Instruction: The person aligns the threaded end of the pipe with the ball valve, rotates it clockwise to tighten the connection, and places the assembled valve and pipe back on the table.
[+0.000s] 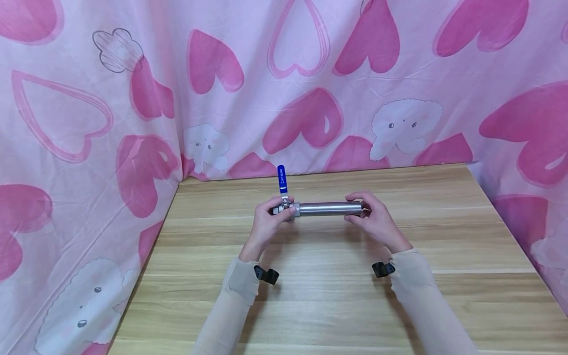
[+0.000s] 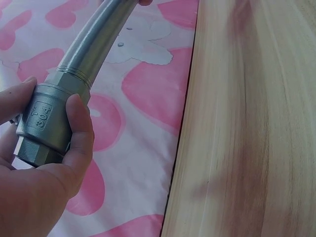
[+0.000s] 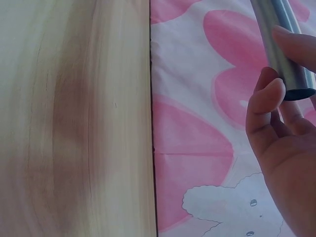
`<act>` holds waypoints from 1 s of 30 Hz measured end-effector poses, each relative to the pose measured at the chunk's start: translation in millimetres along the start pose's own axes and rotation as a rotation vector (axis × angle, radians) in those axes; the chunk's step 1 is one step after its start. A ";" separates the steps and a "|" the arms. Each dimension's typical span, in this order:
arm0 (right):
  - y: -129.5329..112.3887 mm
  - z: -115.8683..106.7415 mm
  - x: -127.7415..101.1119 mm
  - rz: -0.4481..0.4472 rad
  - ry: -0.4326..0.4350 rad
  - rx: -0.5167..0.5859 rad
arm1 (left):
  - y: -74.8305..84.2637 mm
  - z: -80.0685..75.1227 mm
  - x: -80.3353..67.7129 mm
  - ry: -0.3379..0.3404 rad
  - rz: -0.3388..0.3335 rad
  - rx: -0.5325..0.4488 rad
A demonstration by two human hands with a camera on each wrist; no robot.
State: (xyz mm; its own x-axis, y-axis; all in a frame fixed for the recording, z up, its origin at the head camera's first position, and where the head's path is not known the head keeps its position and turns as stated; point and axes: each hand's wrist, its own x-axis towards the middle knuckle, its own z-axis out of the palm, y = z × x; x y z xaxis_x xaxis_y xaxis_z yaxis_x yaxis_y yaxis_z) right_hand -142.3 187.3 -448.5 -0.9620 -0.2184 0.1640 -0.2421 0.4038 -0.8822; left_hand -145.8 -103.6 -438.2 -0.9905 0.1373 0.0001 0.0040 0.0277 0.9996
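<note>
A steel ball valve (image 2: pixel 44 118) marked 1" 304 is joined to a straight steel pipe (image 1: pixel 328 209). Its blue lever handle (image 1: pixel 282 179) points away toward the back of the table. My left hand (image 1: pixel 266 222) grips the valve body, thumb on the near side and fingers on the far side. At the other end, my right hand (image 1: pixel 374 219) holds the pipe near its open end, thumb and fingers on opposite sides. In the right wrist view the pipe's round mouth (image 3: pixel 300 94) shows between thumb and fingers. Pipe and valve lie level across the head view.
Beneath the hands is a wood-grain table (image 1: pixel 319 296). A pink curtain (image 1: pixel 293 84) with hearts and white cartoon animals hangs along its back and sides. Black straps with small cameras sit at the left wrist (image 1: pixel 267 274) and the right wrist (image 1: pixel 383 268).
</note>
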 end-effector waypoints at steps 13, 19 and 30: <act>-0.6 -1.4 0.0 0.016 -0.029 0.007 | 0.6 -0.7 0.3 -0.008 -0.004 0.003; -0.2 -1.7 -0.4 0.026 -0.022 -0.004 | 4.9 -1.0 -0.7 -0.016 -0.017 0.021; 1.6 -2.3 -2.1 0.022 -0.021 -0.021 | 27.7 2.9 -12.9 -0.015 -0.004 0.040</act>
State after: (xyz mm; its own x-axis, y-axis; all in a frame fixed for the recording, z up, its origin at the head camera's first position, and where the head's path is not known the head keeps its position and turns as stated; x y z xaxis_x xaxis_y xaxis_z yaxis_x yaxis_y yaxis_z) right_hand -140.9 190.4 -449.2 -0.9643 -0.2277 0.1352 -0.2237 0.4271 -0.8761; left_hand -132.6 -101.7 -410.6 -0.9883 0.1523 -0.0042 0.0062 0.0675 0.9977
